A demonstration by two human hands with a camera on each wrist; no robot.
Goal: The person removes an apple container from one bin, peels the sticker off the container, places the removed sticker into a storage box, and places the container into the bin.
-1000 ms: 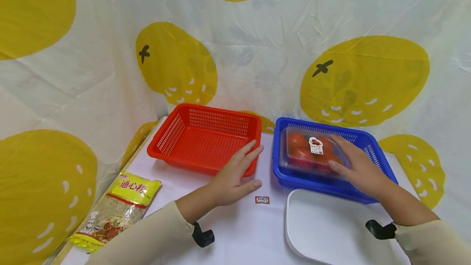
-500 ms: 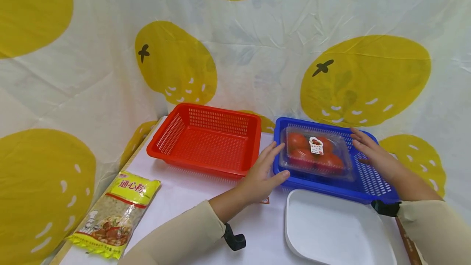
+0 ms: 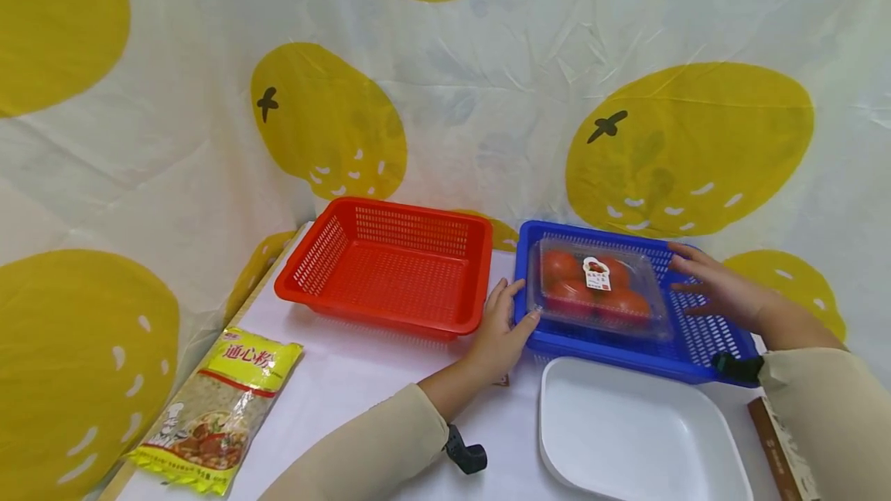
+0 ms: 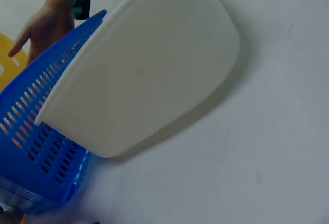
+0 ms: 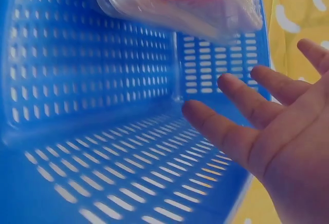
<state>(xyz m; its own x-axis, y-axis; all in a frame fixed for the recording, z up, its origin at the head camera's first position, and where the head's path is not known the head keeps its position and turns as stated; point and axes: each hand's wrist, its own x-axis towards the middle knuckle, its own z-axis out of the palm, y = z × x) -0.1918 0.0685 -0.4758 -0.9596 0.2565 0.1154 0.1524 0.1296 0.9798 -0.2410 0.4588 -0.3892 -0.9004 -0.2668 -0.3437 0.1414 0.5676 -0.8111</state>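
L hand: at blue basket's left rim, fingers straight/relaxed, thumb + fingertips touching rim edge. Not curled round it.
R hand: over basket's right side, fingers spread + straight, gripping nothing. Wrist cam shows palm open above slotted floor; contact w/ basket can't tell.
Tomato box: clear clamshell w/ red tomatoes + small label, sits inside blue basket, left-centre, btw the two hands. Neither hand on it.
Red basket: just left of blue one, near L hand, not touched.
White tray: in front of blue basket, near edge of table.
Pasta bag: yellow pkt, far left on table, well apart from hands.
Backdrop: white cloth, yellow fruit print.
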